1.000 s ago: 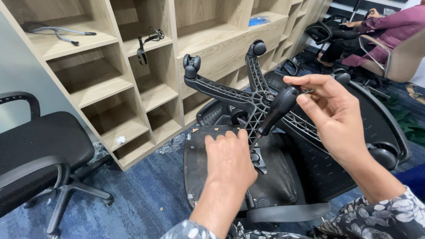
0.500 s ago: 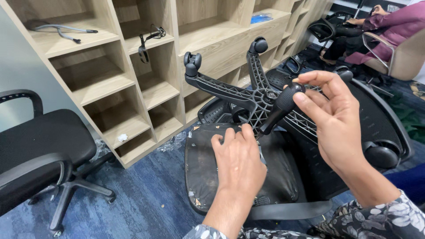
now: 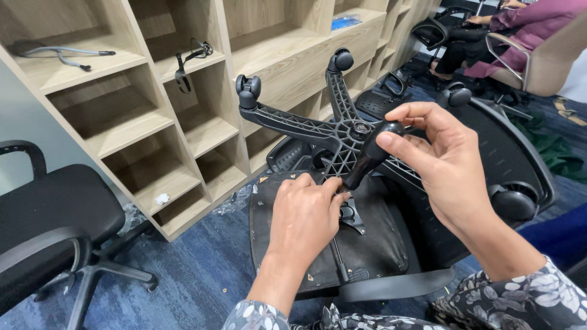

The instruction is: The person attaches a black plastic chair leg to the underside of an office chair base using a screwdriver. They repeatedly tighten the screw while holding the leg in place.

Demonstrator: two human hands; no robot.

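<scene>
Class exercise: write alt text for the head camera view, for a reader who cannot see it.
A person's right hand grips a black-handled screwdriver angled down at the underside of an overturned office chair, while the left hand rests on the seat bottom beside the tip. The chair's five-armed wheeled base sticks up toward wooden shelving; another black chair stands on the left.

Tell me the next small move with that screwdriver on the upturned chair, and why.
Probably twist the screwdriver with the right hand: its fingers pinch the handle top, the tip points down at the metal plate under the seat, and the left hand steadies the shaft there.
</scene>
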